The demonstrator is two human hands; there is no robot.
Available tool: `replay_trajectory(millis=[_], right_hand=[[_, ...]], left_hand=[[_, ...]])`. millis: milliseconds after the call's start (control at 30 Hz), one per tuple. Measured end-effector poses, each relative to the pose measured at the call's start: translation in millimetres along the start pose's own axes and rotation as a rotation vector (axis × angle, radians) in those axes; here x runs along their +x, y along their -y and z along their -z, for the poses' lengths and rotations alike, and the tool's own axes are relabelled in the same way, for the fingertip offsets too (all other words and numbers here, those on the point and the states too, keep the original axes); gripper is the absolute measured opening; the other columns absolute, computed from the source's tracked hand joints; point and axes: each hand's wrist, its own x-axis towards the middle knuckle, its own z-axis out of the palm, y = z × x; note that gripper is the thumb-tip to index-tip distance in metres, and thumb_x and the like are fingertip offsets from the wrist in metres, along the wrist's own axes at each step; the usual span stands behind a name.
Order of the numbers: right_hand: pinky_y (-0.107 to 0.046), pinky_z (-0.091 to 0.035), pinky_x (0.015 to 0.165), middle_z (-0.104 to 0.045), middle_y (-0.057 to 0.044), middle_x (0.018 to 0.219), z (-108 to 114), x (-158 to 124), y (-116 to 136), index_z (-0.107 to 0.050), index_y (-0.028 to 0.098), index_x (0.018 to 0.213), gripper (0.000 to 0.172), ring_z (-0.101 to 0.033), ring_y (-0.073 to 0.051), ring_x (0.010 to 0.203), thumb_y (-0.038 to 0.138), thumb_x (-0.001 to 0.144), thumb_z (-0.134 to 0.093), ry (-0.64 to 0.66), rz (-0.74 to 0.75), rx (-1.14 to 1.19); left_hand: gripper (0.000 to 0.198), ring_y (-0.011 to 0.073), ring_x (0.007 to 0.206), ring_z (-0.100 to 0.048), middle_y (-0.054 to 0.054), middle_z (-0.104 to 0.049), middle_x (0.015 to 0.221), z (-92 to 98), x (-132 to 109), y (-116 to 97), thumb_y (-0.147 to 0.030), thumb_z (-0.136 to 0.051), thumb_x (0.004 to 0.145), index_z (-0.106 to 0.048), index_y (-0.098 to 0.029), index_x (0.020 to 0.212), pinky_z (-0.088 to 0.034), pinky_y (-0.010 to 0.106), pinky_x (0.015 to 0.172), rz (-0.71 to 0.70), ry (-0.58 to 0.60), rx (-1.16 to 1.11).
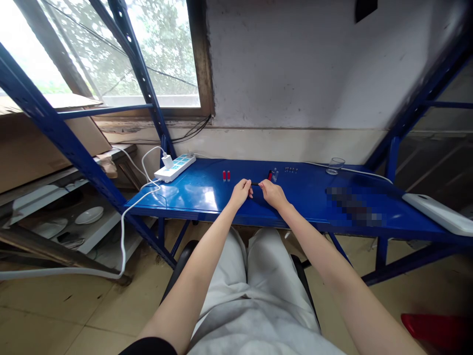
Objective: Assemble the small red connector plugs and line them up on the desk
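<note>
My left hand (241,192) and my right hand (274,193) meet over the front half of the blue table (306,199). Both are closed on a thin black stick-like piece (255,184), which spans the gap between them. Its ends are hidden in my fingers, and I cannot tell its exact kind. Beyond my left hand stand two small red tubes (226,176). Just behind my right hand are a small black-and-red piece (270,175) and some clear tubes (275,174). Several tiny pieces (291,170) sit in a row further right.
A white power strip (175,167) with a plugged-in charger lies at the table's left end, its cord hanging down. A clear glass (335,166) stands at the back right. A blurred patch (353,207) and a white flat object (439,213) are at the right. Blue posts frame the table.
</note>
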Motion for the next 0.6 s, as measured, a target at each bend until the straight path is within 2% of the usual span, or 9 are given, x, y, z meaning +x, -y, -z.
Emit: replay_trajectory(millis=[267,600], right_hand=[[-0.026,-0.029,0.051,-0.060,-0.011,0.082,-1.4,0.2,1.5,-0.056,0.015,0.088,0.052,-0.053,-0.016,0.061,0.040,0.094,-0.011,0.002,0.006,-0.019],[-0.026,-0.029,0.050,-0.059,-0.011,0.081,-0.5,-0.6,0.9,-0.056,0.015,0.087,0.054,-0.053,-0.016,0.061,0.041,0.094,-0.010,-0.001,0.021,-0.004]], left_hand=[[0.039,0.0076,0.039,-0.049,-0.004,-0.048,0.049,-1.4,0.4,-2.1,-0.049,-0.038,0.086,-0.040,-0.018,0.062,-0.038,0.021,0.049,0.039,-0.025,-0.003],[0.045,0.0082,0.035,-0.047,-0.004,-0.046,0.043,-0.9,0.3,-0.4,-0.055,-0.036,0.084,-0.041,-0.018,0.059,-0.036,0.021,0.044,0.082,-0.031,0.003]])
